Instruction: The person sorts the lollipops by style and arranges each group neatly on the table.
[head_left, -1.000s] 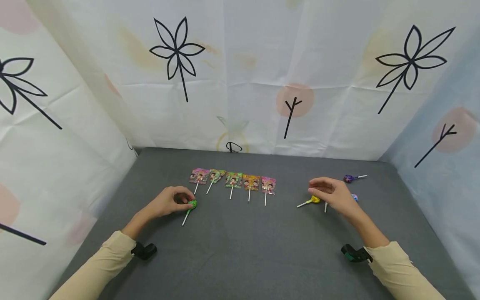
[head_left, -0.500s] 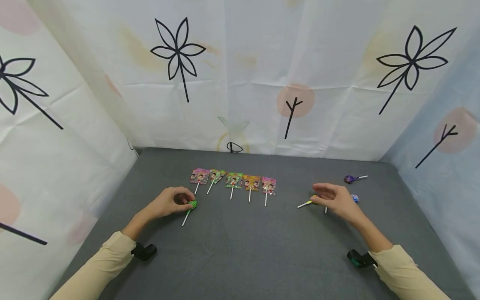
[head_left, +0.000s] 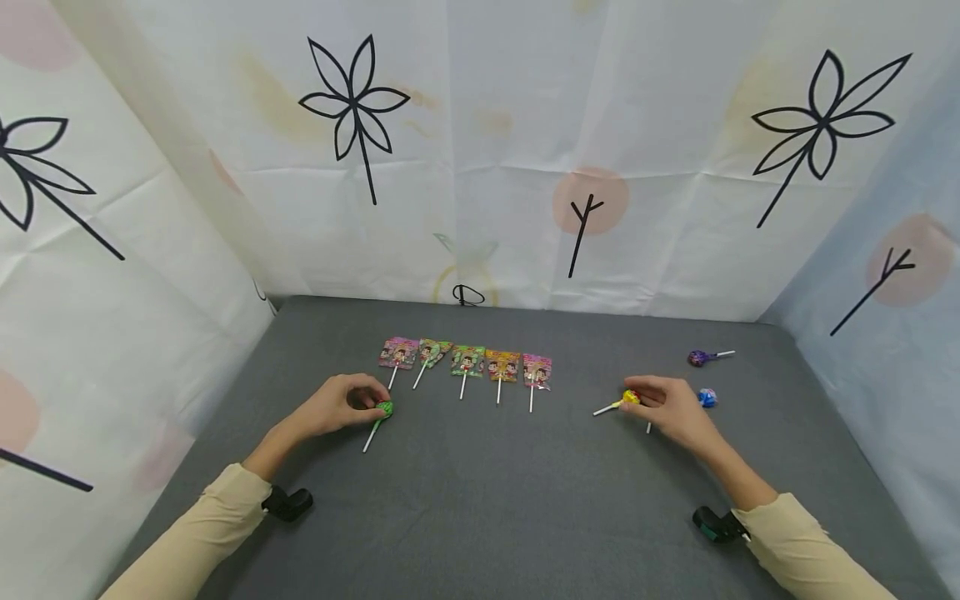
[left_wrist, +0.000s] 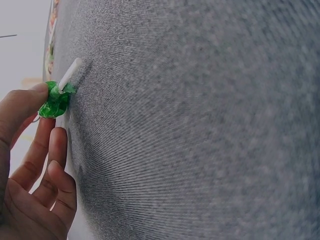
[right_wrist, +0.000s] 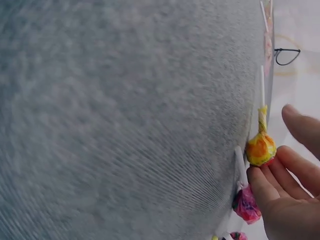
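Note:
My left hand (head_left: 341, 406) pinches the round head of a green-wrapped lollipop (left_wrist: 54, 104) between thumb and finger. Its white stick slants down over the grey cloth, towards me in the head view. On the right, my right hand (head_left: 671, 410) is at a yellow-and-orange lollipop (right_wrist: 261, 149), with fingertips right at the candy head and the thumb held apart from it. That lollipop's stick points left in the head view. A pink-wrapped lollipop (right_wrist: 247, 205) lies under the right hand, where the head view shows only a bit of its stick.
Several flat-packed lollipops (head_left: 468, 360) form a row at the back middle of the grey table (head_left: 480, 500). Beyond the right hand lie a purple lollipop (head_left: 697, 358) and a blue one (head_left: 707, 398). A patterned white curtain (head_left: 495, 150) stands behind the table.
The right hand has come down and slightly nearer to me, to the yellow lollipop's head. More of the blue lollipop shows now. My left hand stays still with the green lollipop.

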